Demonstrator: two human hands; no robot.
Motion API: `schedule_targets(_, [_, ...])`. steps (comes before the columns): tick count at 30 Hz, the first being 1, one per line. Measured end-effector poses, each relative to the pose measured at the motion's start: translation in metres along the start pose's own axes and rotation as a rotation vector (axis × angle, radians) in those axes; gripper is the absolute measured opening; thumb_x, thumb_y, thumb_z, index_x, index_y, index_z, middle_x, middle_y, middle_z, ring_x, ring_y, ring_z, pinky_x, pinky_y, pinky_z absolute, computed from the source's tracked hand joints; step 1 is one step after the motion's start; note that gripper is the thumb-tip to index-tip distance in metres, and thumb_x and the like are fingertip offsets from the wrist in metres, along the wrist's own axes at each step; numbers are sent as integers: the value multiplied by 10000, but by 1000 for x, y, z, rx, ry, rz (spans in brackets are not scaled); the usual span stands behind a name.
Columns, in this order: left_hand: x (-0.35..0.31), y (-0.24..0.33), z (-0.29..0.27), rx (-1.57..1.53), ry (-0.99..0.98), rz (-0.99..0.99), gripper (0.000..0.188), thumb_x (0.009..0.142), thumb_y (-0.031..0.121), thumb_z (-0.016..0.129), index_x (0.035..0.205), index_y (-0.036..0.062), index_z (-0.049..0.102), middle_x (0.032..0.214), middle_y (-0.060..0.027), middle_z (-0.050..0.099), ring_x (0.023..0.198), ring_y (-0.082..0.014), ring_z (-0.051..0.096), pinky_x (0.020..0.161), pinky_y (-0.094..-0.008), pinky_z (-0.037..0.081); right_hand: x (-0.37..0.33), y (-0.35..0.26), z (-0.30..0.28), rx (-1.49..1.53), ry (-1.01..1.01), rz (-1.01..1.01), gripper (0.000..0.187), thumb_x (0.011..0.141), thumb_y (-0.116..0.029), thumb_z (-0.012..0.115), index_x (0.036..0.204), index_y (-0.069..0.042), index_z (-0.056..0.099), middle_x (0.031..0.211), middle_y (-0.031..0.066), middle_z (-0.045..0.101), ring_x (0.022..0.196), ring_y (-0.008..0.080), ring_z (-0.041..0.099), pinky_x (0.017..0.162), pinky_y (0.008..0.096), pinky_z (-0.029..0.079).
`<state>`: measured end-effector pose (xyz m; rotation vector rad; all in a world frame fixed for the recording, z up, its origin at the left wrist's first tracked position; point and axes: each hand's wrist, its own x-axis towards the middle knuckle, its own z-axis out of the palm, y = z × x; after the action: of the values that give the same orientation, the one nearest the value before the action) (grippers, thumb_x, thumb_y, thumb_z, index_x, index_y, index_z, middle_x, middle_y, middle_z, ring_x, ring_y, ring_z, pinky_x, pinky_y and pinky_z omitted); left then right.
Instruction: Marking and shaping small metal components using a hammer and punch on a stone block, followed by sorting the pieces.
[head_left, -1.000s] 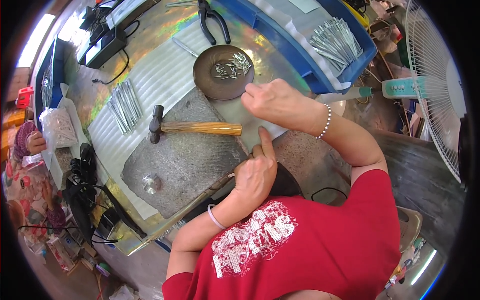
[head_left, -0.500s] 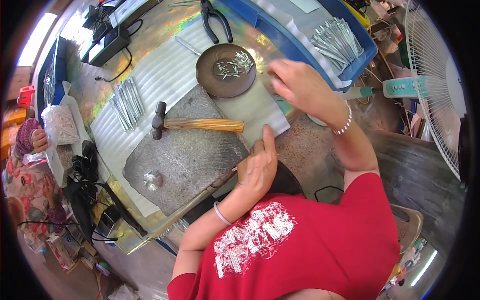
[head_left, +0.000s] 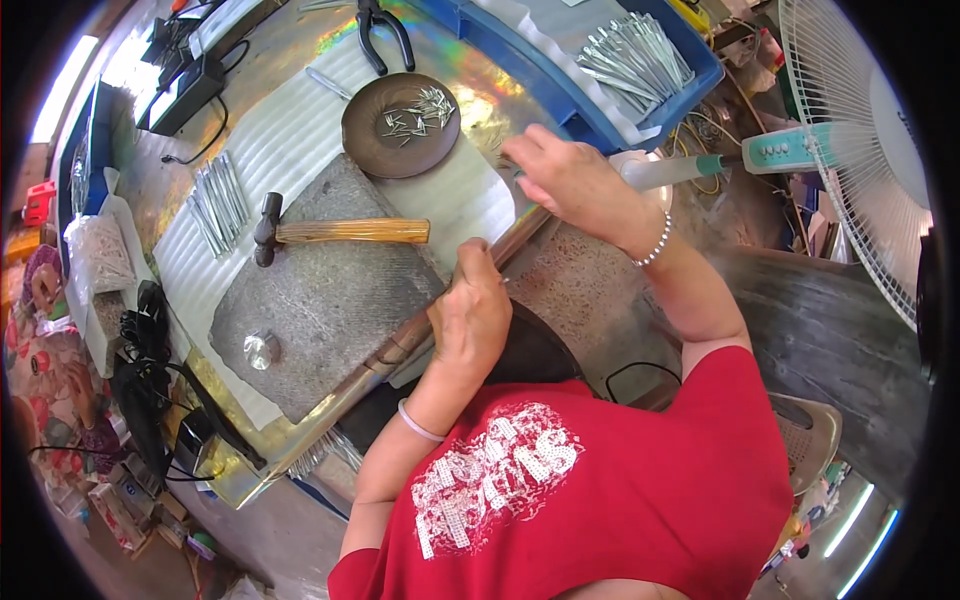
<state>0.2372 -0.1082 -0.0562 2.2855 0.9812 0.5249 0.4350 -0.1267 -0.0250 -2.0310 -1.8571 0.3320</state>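
Slab (head_left: 330,290) lying on white foam (head_left: 285,125); hammer (head_left: 350,231) across it. Left hand (head_left: 470,315) curled at slab's near right corner; cannot tell what it grips. Right hand (head_left: 575,190) apart from left, near table edge (head_left: 522,232), fingers bent together, contents unclear. Dish (head_left: 368,112) of pins (head_left: 430,105) beside slab; pliers (head_left: 402,38) beyond.

White fan (head_left: 893,130) at right; clear plastic bag (head_left: 100,256) and black box (head_left: 185,97) at left.

A white-printed red T-shirt (head_left: 660,460), pale bangle (head_left: 417,428) and silvery beaded bracelet (head_left: 660,245) are worn.
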Motion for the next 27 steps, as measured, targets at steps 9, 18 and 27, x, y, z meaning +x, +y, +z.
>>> schedule_targets(9, [-6,1,-5,-72,15,-51,150,919,90,512,1032,25,438,713,-232,602,647,-423,612,525,-478,468,32,6,1,-293,-68,-289,101,771,-46,567,838,4,509,782,171,597,743,341,635,623,406,515])
schedule_targets(18, [-6,-6,2,-218,-8,-91,194,916,83,512,1056,12,397,758,-262,604,704,-463,604,570,-501,461,58,3,-6,-195,-237,-330,101,741,-29,560,743,15,650,820,195,651,797,348,650,714,407,535])
schedule_targets(27, [-5,-8,2,-176,14,-80,167,937,88,477,1041,-12,392,707,-198,576,639,-384,590,567,-441,446,92,-8,-40,-69,-128,-493,149,683,-48,631,748,76,578,726,231,603,732,397,609,641,434,499])
